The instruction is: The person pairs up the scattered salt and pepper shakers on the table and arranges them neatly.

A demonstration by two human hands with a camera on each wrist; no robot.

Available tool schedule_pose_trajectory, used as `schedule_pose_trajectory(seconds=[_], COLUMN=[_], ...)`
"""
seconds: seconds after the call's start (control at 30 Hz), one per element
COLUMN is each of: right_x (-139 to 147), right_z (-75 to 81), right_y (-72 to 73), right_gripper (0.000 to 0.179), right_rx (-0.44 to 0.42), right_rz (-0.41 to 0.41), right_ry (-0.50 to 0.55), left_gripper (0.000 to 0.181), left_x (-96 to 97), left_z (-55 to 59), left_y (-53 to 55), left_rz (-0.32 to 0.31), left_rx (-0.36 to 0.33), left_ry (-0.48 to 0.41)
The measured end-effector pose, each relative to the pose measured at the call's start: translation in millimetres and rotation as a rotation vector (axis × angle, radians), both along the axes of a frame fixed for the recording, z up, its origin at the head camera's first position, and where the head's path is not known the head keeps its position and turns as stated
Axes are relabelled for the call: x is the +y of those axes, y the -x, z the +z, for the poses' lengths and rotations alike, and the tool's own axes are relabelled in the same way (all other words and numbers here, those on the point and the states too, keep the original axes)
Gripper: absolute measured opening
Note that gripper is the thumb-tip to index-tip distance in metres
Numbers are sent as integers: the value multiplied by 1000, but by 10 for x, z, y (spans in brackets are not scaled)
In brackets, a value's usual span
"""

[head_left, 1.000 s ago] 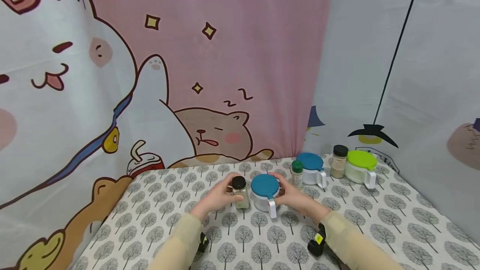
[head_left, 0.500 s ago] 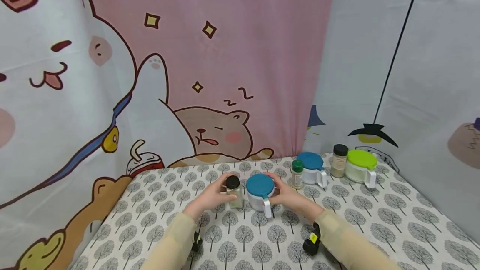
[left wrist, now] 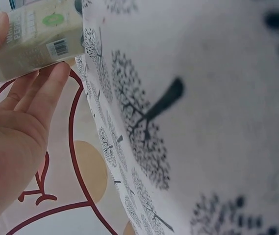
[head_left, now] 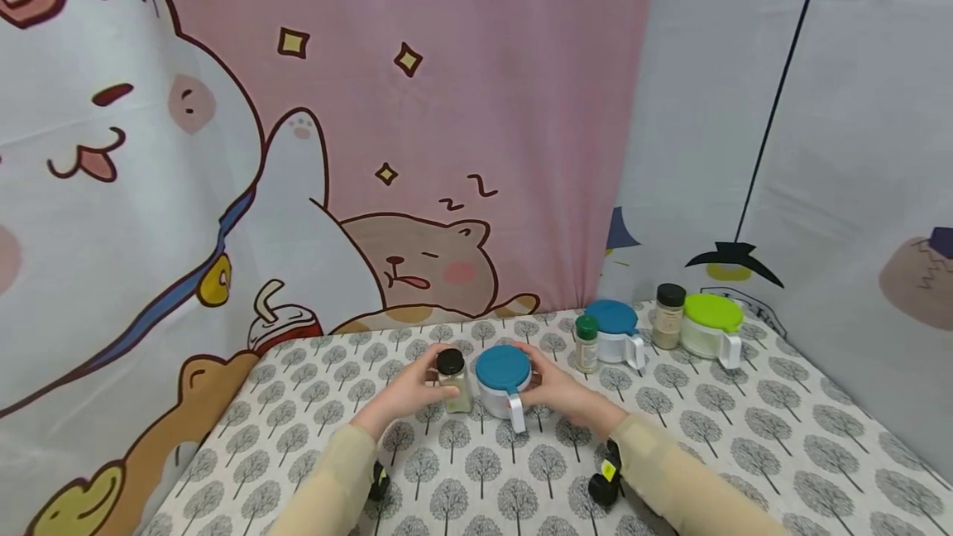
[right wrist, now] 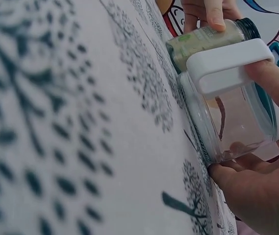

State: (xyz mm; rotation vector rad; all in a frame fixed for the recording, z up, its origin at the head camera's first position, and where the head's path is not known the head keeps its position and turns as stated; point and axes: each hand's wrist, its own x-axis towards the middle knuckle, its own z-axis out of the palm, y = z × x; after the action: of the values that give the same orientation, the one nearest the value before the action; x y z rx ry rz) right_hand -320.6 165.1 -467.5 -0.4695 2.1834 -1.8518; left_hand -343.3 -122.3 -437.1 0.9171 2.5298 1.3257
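Left hand (head_left: 405, 394)'s got fingers and thumb round a black-lidded jar (head_left: 457, 380), right hand (head_left: 560, 392) has a grip on a blue-lidded container (head_left: 504, 369), and they're both sitting upright just beside each other on the tree-print cloth (head_left: 417, 511).

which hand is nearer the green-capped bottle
Right hand: it holds a blue-lidded container, left of the green-capped bottle and nearer the person. The left hand is farther left, holding a black-capped jar.

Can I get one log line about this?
left hand: grips black-lidded jar | right hand: grips blue-lidded pot | jar and pot: side by side
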Motion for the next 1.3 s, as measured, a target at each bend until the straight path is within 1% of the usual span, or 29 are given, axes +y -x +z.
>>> schedule_pose_trajectory(seconds=[0.13, 0.27, 0.5, 0.57, 0.7, 0.87, 0.97, 1.03, 1.2, 1.3], right_x=[-41, -96, -178, -200, -250, -302, -323, -330, -358, -370], right_z=[7, 4, 29, 47, 60, 38, 30, 42, 76, 86], right_y=[-14, -14, -29, -49, -70, -56, -49, -56, -69, -72], right_gripper=[97, 97, 96, 95, 94, 96, 95, 95, 96, 96], right_rx=[-1, 6, 23, 27, 41, 61, 64, 72, 81, 84], right_rz=[-12, -10, 7, 10, -7, -38, -33, -31, -39, -37], right_ry=[-10, 10, 49, 42, 8, -23, -25, -30, -49, -48], left_gripper=[62, 63, 63, 62, 61, 59, 59, 59, 58, 59], left_x=[-23, -49, -102, -127, -188, -253, -280, -292, -339, -361], left_z=[-4, 0, -16, -28, -39, -34, -32, -29, -18, -11], left_y=[-5, -3, 38, 42, 29, 10, 8, 12, 12, 15], left_rz=[3, 6, -12, -7, 7, 14, 17, 19, 23, 21], left_rx=[-19, -34, -14, -7, -23, -42, -52, -44, 0, 0], left_ry=[0, 3, -11, -6, -10, -11, -15, -11, -2, -13])
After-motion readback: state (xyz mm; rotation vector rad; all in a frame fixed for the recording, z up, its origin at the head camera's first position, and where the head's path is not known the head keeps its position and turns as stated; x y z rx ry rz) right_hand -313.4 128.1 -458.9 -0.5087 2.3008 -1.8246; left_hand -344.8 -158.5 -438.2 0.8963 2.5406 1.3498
